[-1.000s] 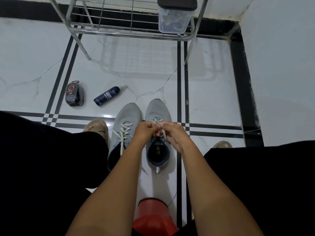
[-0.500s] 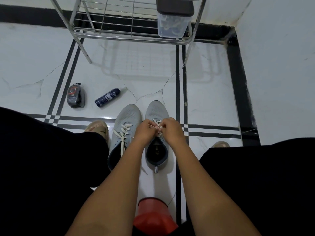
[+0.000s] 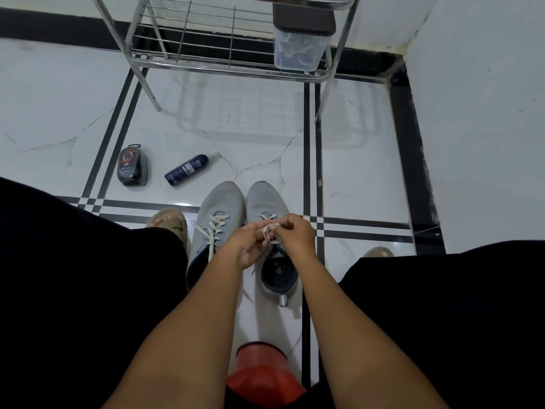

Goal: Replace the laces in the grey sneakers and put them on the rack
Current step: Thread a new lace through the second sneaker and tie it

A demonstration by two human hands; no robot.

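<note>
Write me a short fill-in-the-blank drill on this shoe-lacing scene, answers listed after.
1. Both hands pinch the lace of the ____ sneaker of the pair.
2. The dark blue spray can lies on its ____.
3. The clear plastic box sits on the metal ____.
4. The left sneaker is already ____.

Answers: right; side; rack; laced

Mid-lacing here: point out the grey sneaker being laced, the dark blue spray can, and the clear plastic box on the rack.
Grey mesh sneaker being laced (image 3: pixel 265 199): head view, on its toe cap.
Dark blue spray can (image 3: pixel 186 169): head view, mid-body on the label.
Clear plastic box with dark lid (image 3: pixel 298 51): head view, on its transparent front wall.
</note>
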